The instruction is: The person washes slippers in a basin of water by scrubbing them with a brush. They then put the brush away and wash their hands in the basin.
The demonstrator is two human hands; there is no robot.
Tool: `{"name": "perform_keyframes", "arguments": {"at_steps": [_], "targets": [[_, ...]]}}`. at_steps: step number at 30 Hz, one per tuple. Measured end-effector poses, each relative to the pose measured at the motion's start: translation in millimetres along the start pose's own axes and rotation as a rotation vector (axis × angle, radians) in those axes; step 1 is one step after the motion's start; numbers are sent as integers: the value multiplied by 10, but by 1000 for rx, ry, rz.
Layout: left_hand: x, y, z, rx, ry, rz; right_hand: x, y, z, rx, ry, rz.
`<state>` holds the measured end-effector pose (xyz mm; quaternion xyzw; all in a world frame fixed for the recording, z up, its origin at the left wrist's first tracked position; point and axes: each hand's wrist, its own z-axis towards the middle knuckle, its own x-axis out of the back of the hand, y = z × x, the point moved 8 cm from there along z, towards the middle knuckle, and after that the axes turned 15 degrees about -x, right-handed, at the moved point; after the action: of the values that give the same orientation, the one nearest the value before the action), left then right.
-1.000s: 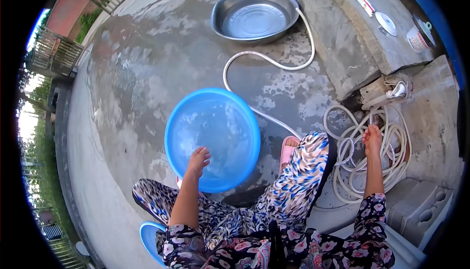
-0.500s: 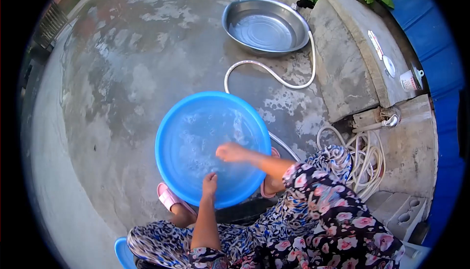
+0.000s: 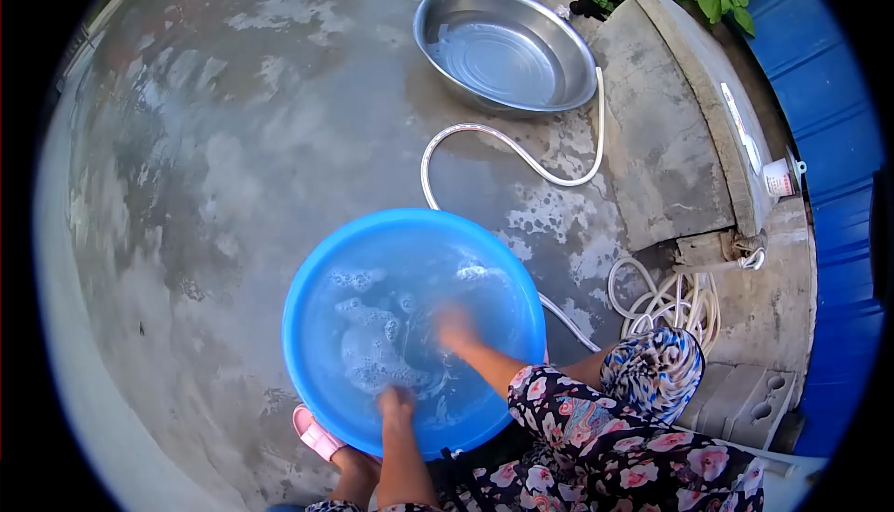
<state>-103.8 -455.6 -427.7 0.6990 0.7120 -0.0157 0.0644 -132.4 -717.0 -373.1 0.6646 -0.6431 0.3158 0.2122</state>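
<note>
A round blue basin (image 3: pixel 296 312) of cloudy water stands between my feet, with white suds (image 3: pixel 371 352) floating on it. In the basin's near part, my left hand (image 3: pixel 396 404) dips below the surface beside the foam, its fingers hidden. To the right, my right hand (image 3: pixel 454 328) is smeared by motion at the water. Whether either hand holds anything does not show, as the cloudy water hides what lies underneath.
A metal tub (image 3: pixel 498 56) with some water stands on wet concrete. A white hose (image 3: pixel 521 151) runs from it past the basin; more hose lies coiled (image 3: pixel 675 303) at right. A concrete slab (image 3: pixel 656 130), a small white cup (image 3: pixel 780 179) and hollow bricks (image 3: pixel 740 400) line that side.
My left hand has gone lower into the water, and my right hand has moved within the basin. The suds have gathered into larger patches. The view has shifted slightly.
</note>
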Motion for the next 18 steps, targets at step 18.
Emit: {"name": "perform_keyframes", "arguments": {"at_steps": [18], "targets": [[-1655,792,-1327,-5,-602,-423,264,-955,-786,345,-111,-56]]}}
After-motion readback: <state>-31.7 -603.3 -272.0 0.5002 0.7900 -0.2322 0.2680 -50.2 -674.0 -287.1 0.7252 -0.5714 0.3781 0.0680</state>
